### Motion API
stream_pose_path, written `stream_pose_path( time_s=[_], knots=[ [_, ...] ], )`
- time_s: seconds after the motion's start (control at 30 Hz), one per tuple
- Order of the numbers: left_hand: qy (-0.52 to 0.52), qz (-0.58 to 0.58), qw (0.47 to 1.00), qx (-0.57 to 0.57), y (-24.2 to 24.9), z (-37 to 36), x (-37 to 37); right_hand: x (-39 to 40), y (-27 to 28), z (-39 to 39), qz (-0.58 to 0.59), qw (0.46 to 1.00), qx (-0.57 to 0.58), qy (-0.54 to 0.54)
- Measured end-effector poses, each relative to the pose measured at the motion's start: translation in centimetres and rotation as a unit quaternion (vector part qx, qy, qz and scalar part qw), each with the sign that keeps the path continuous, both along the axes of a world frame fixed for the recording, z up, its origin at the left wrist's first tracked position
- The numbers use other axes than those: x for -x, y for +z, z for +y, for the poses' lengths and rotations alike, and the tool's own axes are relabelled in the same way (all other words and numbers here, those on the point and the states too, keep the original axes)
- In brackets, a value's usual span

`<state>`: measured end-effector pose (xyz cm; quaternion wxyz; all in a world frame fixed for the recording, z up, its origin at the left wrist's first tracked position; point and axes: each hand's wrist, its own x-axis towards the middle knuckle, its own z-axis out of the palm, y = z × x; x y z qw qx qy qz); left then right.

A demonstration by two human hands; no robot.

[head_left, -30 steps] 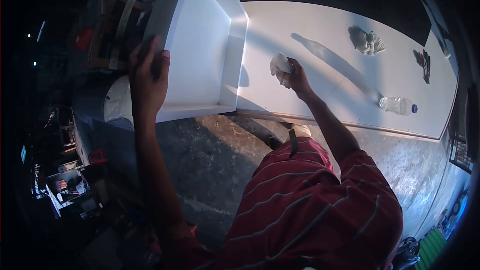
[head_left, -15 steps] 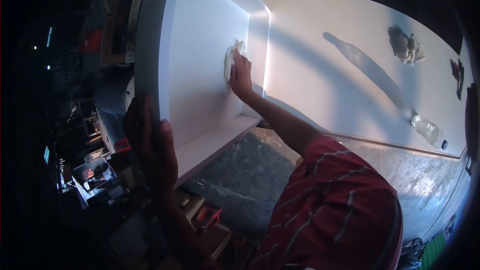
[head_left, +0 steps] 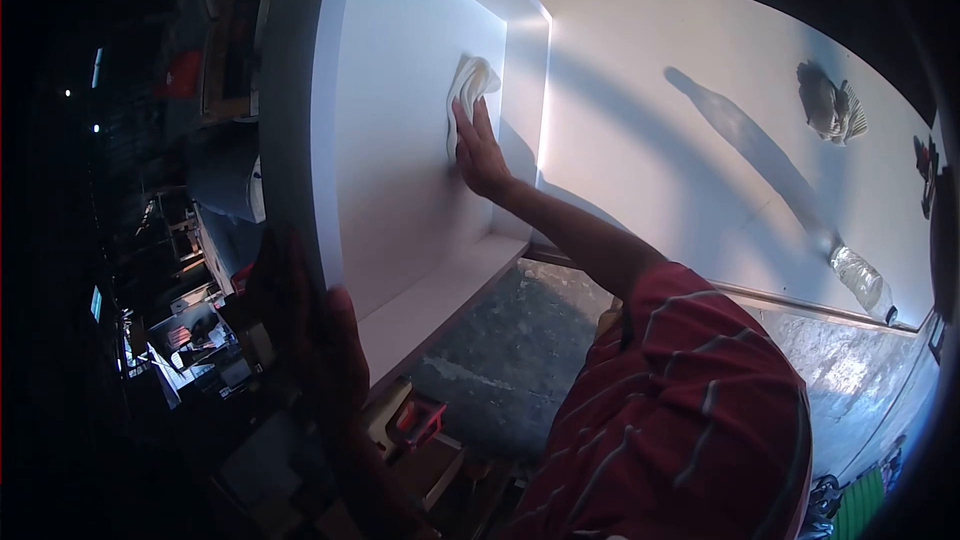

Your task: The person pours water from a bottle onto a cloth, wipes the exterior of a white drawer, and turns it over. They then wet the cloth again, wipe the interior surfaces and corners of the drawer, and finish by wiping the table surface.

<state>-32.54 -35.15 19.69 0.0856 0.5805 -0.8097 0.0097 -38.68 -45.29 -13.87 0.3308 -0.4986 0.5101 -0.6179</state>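
Note:
A white open-fronted cabinet box [head_left: 400,200] stands tilted in front of me, its inside facing me. My right hand [head_left: 480,155] presses a crumpled off-white cloth [head_left: 477,75] against the inner back panel, near the far side wall. Its fingers lie over the lower part of the cloth. My left hand [head_left: 320,340] is in shadow at the near left side of the box. Its thumb rests by the front rim and the other fingers lie along the dark outer face, only dimly visible.
On the white tabletop [head_left: 620,130] at right lie a clear plastic bottle [head_left: 860,283], a striped crumpled cloth [head_left: 832,105] and a dark tool [head_left: 925,175]. Below is a grey concrete floor [head_left: 500,340]. A red-edged object [head_left: 422,422] and clutter sit at lower left.
My right hand and the cloth have shifted slightly up the back panel, and more of the cloth shows above the fingers. My left hand sits lower along the box side. The view has tilted a little.

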Motion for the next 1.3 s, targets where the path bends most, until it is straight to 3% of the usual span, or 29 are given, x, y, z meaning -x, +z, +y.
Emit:
stream_pose_path(
  time_s=[0.03,0.07,0.13,0.17,0.23,0.3,0.4,0.5,0.53,0.6,0.67,0.7,0.73,0.77,0.8,0.9,1.03,1.07,1.13,1.17,1.3],
  knots=[
    [0.001,0.000,1.000,0.000,0.0,-0.1,0.0,1.7,-0.1,-3.4,-0.046,0.998,-0.008,-0.039],
    [0.007,0.001,1.000,-0.004,0.0,0.0,-0.1,3.6,-1.7,-7.2,-0.008,0.994,0.054,-0.099],
    [0.013,0.002,1.000,-0.008,0.0,0.1,-0.2,6.8,-3.3,-10.5,0.087,0.987,-0.093,-0.101],
    [0.003,0.007,1.000,-0.002,-0.1,0.0,-0.3,7.4,-5.0,-10.9,0.138,0.982,-0.103,-0.080],
    [-0.005,0.012,1.000,0.004,-0.1,0.0,-0.4,8.1,-6.1,-10.1,0.190,0.974,-0.113,-0.057],
    [-0.018,0.003,1.000,0.011,-0.1,-0.1,-0.4,7.6,-5.3,-6.7,0.366,0.924,-0.107,-0.006],
    [-0.007,0.004,1.000,0.004,0.1,-0.1,0.0,5.8,-5.6,-0.3,0.447,0.891,-0.073,0.033],
    [-0.001,-0.003,1.000,0.006,0.2,-0.1,-0.1,5.6,-5.7,5.8,0.384,0.907,-0.006,0.173],
    [0.000,-0.001,1.000,0.008,0.2,0.0,0.0,5.6,-6.0,7.5,0.401,0.896,0.057,0.182],
    [-0.004,0.019,1.000,0.010,0.1,-0.1,0.0,6.8,-6.5,8.5,0.415,0.833,0.060,0.360],
    [-0.005,0.004,1.000,0.010,0.1,0.0,0.0,8.1,-6.6,5.5,0.469,0.816,0.011,0.338],
    [-0.006,-0.014,1.000,0.007,0.1,0.0,0.0,8.8,-7.1,3.0,0.555,0.800,0.055,0.221],
    [-0.001,-0.015,1.000,0.006,0.0,-0.1,0.0,10.5,-6.0,-0.5,0.588,0.781,0.004,0.210],
    [-0.004,-0.008,1.000,0.016,0.0,-0.1,0.0,12.6,-4.5,-3.4,0.547,0.821,-0.018,0.164],
    [-0.008,0.000,1.000,0.027,-0.1,-0.1,0.1,13.5,-4.9,-6.4,0.595,0.798,-0.048,0.081],
    [-0.005,0.012,0.999,0.029,-0.3,-0.2,0.0,13.3,-4.6,-9.6,0.614,0.785,-0.077,0.041],
    [-0.009,0.018,0.999,0.032,-0.3,-0.3,0.0,9.4,-5.3,-2.5,0.443,0.887,-0.033,0.127],
    [-0.013,0.015,0.999,0.035,-0.3,-0.4,0.0,8.7,-4.1,0.5,0.410,0.890,-0.068,0.185],
    [-0.013,0.012,0.999,0.032,-0.3,-0.1,0.1,7.4,-4.7,5.2,0.378,0.898,-0.030,0.223],
    [-0.016,0.017,0.999,0.032,-0.4,-0.2,0.1,6.8,-4.5,6.9,0.345,0.897,-0.081,0.266],
    [-0.016,0.026,0.999,0.033,-0.5,-0.2,0.1,4.8,-4.5,10.4,0.354,0.864,-0.013,0.358]
  ],
)
